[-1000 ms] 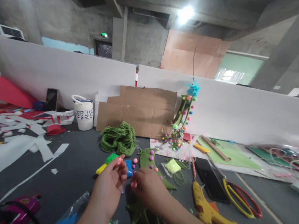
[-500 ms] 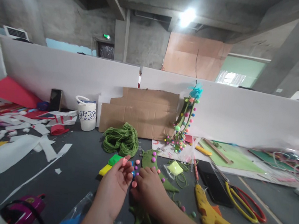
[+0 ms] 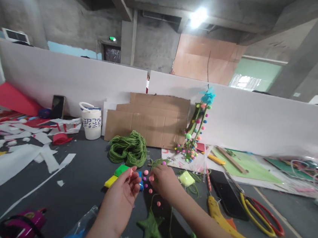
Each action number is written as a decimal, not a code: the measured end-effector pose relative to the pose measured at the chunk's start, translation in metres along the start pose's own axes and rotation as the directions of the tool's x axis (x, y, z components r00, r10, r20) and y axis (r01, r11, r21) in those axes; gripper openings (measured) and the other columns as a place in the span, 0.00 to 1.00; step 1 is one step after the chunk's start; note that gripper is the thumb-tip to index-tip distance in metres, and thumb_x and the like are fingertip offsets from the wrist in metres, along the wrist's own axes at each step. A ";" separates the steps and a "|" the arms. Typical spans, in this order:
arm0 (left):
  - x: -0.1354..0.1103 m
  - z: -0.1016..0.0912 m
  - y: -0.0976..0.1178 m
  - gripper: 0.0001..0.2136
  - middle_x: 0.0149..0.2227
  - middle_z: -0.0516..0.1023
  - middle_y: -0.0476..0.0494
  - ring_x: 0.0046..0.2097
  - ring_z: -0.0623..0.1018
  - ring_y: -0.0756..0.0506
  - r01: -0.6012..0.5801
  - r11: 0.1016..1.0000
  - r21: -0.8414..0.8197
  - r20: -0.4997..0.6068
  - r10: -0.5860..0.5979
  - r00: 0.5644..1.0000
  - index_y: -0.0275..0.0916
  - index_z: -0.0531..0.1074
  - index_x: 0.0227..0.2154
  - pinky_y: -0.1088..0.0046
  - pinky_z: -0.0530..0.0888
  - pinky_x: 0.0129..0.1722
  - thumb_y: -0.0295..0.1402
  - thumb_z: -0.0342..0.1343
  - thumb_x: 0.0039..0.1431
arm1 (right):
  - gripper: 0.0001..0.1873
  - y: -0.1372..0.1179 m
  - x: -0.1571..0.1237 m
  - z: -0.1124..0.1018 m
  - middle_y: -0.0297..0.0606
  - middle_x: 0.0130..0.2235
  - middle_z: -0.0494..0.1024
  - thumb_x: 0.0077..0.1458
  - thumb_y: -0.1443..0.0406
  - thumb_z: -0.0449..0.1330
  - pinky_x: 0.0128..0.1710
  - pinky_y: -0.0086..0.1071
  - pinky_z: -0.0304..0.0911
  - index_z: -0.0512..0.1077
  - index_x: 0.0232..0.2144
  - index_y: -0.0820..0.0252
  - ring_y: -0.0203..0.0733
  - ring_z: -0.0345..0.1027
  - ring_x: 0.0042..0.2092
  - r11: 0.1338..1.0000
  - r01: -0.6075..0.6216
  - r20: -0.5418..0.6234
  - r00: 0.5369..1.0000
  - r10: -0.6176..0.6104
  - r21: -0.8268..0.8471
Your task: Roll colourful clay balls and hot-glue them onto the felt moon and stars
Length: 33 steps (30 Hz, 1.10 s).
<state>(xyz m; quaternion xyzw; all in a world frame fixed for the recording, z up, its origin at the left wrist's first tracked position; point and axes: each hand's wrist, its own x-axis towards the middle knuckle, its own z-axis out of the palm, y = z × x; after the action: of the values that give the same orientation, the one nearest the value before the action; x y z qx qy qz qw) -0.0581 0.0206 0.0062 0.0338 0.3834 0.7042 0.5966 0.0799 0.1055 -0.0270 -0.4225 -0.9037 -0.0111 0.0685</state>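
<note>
My left hand (image 3: 123,189) is turned palm up, thumb and fingers pinching a small lump of pink clay (image 3: 131,173). To its right, my right hand (image 3: 165,180) is closed, with a small pink ball (image 3: 151,178) at its fingertips. It covers most of a green felt-like piece (image 3: 158,162) that carries a purple ball (image 3: 163,163). Between the hands lie more pink balls (image 3: 145,173) and purple balls (image 3: 146,185). Packs of green clay (image 3: 121,170), yellow clay (image 3: 110,181) and blue clay (image 3: 141,185) sit behind my left hand. Green stars (image 3: 150,226) on cord lie below the right hand.
Green yarn (image 3: 129,148) lies before a cardboard sheet (image 3: 147,119). A decorated hanging piece (image 3: 196,126) leans at the back. On the right are a phone (image 3: 226,192), scissors (image 3: 262,217) and a yellow glue gun (image 3: 232,231). Paper scraps (image 3: 8,171) cover the left.
My right hand has shifted up and slightly right, over the green piece. A green star and loose pink balls below it now show. My left hand has stayed almost still.
</note>
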 end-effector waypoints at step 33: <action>-0.004 0.003 0.006 0.08 0.22 0.66 0.51 0.20 0.65 0.57 0.018 0.999 -0.046 0.009 -0.018 1.000 0.33 0.65 0.26 0.83 0.64 0.17 0.27 0.49 0.61 | 0.13 0.013 0.064 0.019 0.41 0.50 0.72 0.61 0.63 0.57 0.44 0.44 0.67 0.68 0.48 0.60 0.45 0.70 0.46 0.992 0.118 0.066 0.991 -0.115 -0.040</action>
<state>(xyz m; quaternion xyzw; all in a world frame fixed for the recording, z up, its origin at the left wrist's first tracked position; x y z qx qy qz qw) -0.0603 0.0185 0.0132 0.0194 0.3648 0.7075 0.6050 0.0474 0.1640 -0.0378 -0.3706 -0.9281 -0.0214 0.0298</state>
